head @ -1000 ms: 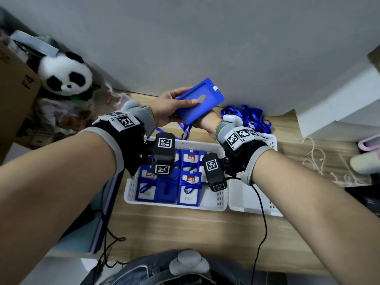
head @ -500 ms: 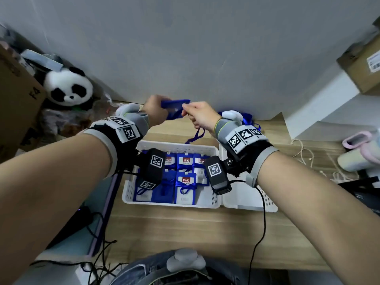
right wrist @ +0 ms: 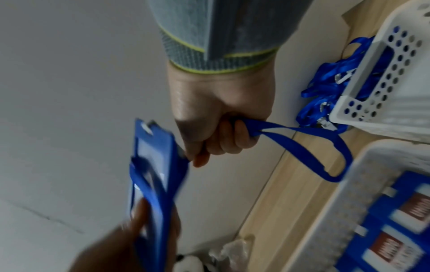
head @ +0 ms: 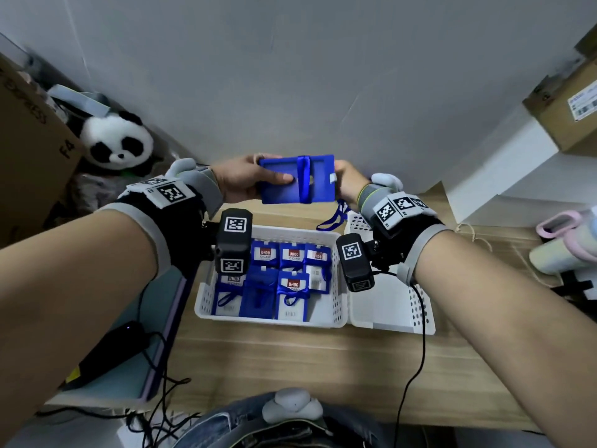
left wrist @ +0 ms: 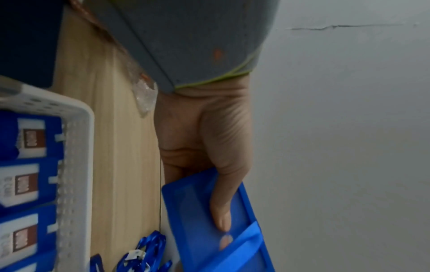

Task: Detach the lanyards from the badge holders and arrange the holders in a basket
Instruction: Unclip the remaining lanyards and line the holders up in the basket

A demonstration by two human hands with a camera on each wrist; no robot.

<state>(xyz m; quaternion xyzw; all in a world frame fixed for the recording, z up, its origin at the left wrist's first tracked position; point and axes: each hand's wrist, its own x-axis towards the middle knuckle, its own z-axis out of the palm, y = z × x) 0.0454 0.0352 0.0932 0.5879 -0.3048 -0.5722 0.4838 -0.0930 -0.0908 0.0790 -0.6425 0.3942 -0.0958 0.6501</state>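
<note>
A blue badge holder point(head: 284, 189) is held up above the desk, its back toward me, with a blue lanyard point(head: 303, 179) wrapped across it. My left hand point(head: 245, 181) grips the holder's left end, thumb pressed on its face point(left wrist: 221, 217). My right hand point(head: 347, 182) is curled at the holder's right end and grips the lanyard point(right wrist: 302, 139), whose loop hangs toward the desk. Below, a white basket point(head: 336, 321) holds several blue holders with lanyards point(head: 292, 286). A second white basket point(head: 416, 328) stands to its right.
A pile of loose blue lanyards point(right wrist: 325, 86) lies behind the right basket by the wall. A panda toy point(head: 118, 143) and cardboard box point(head: 29, 150) sit at the left. A cardboard box point(head: 568, 111) on a white shelf and a pink-rimmed bottle point(head: 562, 244) are at the right.
The holder has turned from edge-on to flat, its back facing me, and now shows the lanyard wrapped across it. Both hands have moved slightly apart to its two ends.
</note>
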